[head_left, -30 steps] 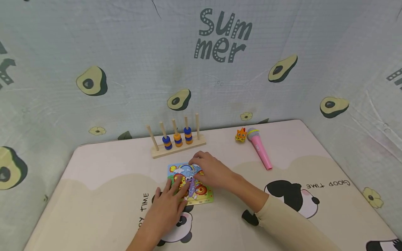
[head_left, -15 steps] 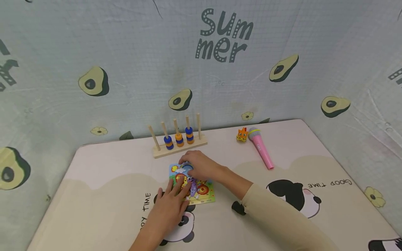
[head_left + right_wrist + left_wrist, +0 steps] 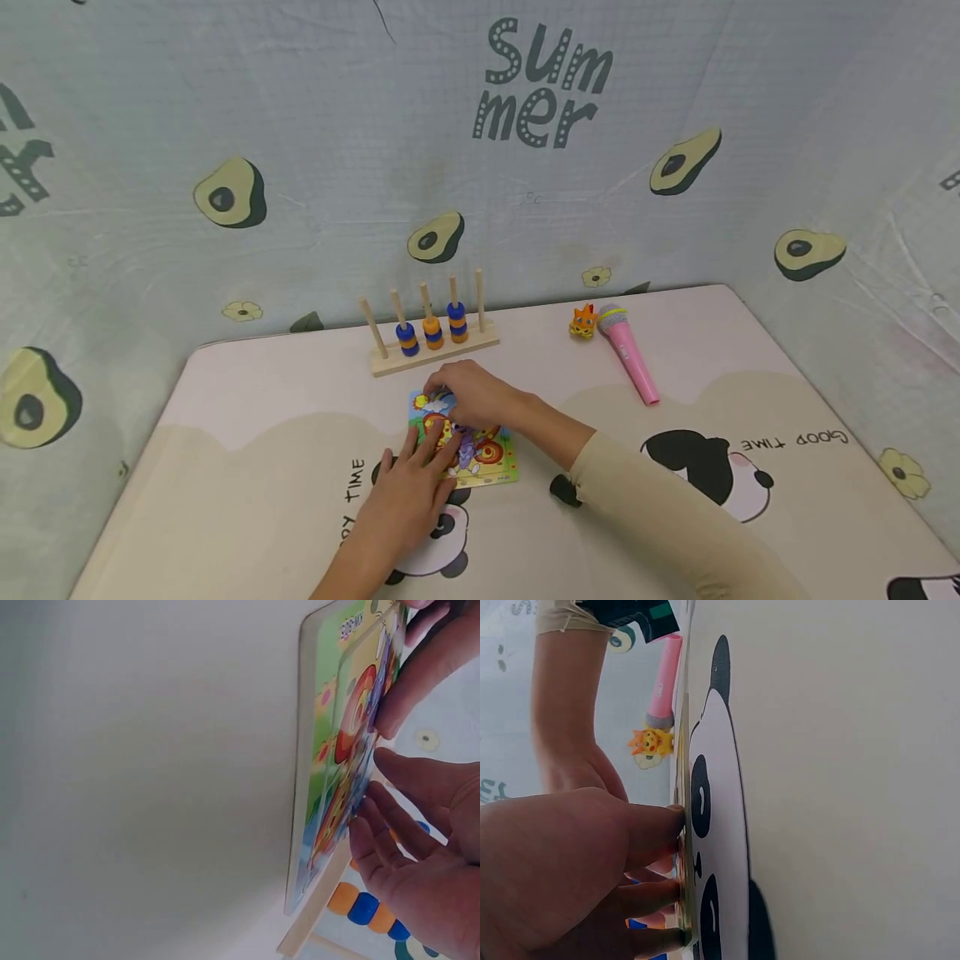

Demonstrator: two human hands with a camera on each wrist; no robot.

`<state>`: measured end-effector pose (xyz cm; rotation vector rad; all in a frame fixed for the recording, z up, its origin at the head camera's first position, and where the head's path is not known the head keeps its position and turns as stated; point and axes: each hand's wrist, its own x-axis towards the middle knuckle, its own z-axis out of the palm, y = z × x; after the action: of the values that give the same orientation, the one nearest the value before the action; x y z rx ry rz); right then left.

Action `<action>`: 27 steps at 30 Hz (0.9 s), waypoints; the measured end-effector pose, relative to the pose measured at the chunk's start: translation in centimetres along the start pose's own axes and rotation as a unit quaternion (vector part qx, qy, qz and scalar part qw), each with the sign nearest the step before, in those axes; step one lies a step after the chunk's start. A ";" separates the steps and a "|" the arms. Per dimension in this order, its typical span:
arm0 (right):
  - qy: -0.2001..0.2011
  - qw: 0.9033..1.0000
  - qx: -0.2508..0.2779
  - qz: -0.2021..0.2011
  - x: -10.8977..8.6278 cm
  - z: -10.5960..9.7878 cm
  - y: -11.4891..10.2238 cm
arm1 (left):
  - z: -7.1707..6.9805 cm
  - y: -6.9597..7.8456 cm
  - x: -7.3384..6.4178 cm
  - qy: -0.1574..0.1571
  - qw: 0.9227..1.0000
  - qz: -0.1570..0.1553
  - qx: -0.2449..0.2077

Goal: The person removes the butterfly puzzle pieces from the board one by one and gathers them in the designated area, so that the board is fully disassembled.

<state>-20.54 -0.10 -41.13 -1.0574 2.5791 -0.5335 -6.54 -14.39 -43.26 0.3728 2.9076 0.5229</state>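
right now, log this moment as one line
left hand: fingers on butterfly jigsaw; right hand: curved over jigsaw's far part, grip unclear; wooden bead stacker: behind jigsaw; pink microphone: beside orange toy

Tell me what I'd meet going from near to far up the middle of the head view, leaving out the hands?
Black-and-white panda print → colourful flat square picture board → pale wooden five-peg stand with blue and orange rings → pale grey avocado-print backdrop.
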 end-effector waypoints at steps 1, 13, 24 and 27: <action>0.001 1.000 0.001 -0.001 0.0 0.0 0.0 | 0.0 0.0 0.0 0.000 1.000 0.000 0.000; 0.004 1.000 0.017 -0.003 0.4 0.0 0.1 | 0.0 -0.2 0.0 -0.003 1.000 0.000 -0.002; 0.009 1.000 0.022 -0.017 0.9 0.2 0.5 | -0.2 -0.3 0.1 -0.007 1.000 -0.003 -0.005; 0.009 0.999 0.024 -0.024 1.0 0.1 0.6 | -0.2 -0.4 0.0 -0.008 1.000 -0.001 -0.009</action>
<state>-21.54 -0.44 -41.60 -1.1065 2.5488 -0.6151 -6.66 -14.80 -43.18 0.3689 2.8854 0.5437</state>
